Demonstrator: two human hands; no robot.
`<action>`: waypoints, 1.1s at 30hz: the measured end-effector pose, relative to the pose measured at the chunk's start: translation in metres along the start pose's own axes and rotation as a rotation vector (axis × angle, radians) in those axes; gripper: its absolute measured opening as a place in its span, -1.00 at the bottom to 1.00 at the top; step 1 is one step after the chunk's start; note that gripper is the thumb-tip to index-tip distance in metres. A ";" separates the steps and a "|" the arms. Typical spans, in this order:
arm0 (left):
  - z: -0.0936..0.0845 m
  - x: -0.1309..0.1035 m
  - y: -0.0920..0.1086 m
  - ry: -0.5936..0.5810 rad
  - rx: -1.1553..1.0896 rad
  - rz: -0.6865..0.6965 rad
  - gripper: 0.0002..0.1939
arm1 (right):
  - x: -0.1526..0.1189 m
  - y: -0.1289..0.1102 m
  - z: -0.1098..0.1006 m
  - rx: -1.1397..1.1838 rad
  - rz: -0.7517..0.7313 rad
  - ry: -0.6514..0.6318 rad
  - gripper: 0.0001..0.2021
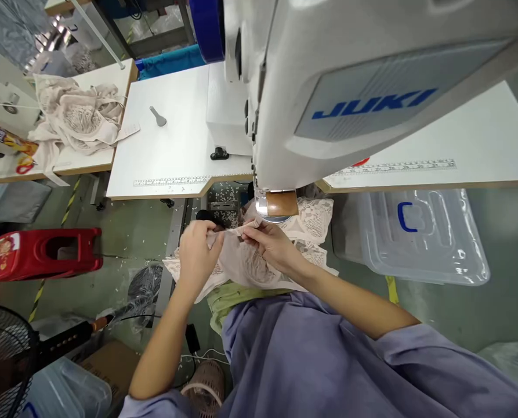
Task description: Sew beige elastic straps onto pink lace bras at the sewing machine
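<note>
A pale pink lace bra (259, 264) lies spread over my lap, in front of the white sewing machine (276, 104). My left hand (196, 249) pinches the bra's upper edge on the left. My right hand (270, 242) grips the same edge a little to the right, close below the needle area. Between the two hands the edge runs fairly straight. More lace fabric (315, 219) sits beside and under the machine head. What exactly lies between the fingertips is partly hidden.
White machine tables (167, 139) with printed rulers flank the machine. Another pile of pale garments (82, 113) rests on the left table. A clear lidded bin (424, 238) stands at right. On the left are a red plastic stool (45, 252) and a fan (6, 360).
</note>
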State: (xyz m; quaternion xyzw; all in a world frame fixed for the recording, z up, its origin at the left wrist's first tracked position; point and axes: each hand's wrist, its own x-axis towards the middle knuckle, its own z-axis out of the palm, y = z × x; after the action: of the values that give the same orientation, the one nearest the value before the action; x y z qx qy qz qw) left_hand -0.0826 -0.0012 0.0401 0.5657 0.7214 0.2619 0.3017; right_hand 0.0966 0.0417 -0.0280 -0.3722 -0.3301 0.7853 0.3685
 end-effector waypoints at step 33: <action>0.072 0.003 0.024 -0.083 -0.142 -0.031 -0.56 | 0.012 -0.079 -0.131 -1.326 -0.744 0.132 -0.70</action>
State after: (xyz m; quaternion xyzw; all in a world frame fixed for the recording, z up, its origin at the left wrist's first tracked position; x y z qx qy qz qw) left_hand -0.0146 0.0097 0.0073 0.5420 0.6965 0.2842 0.3747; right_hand 0.2256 0.1234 -0.0356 -0.4260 -0.8136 0.2228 0.3270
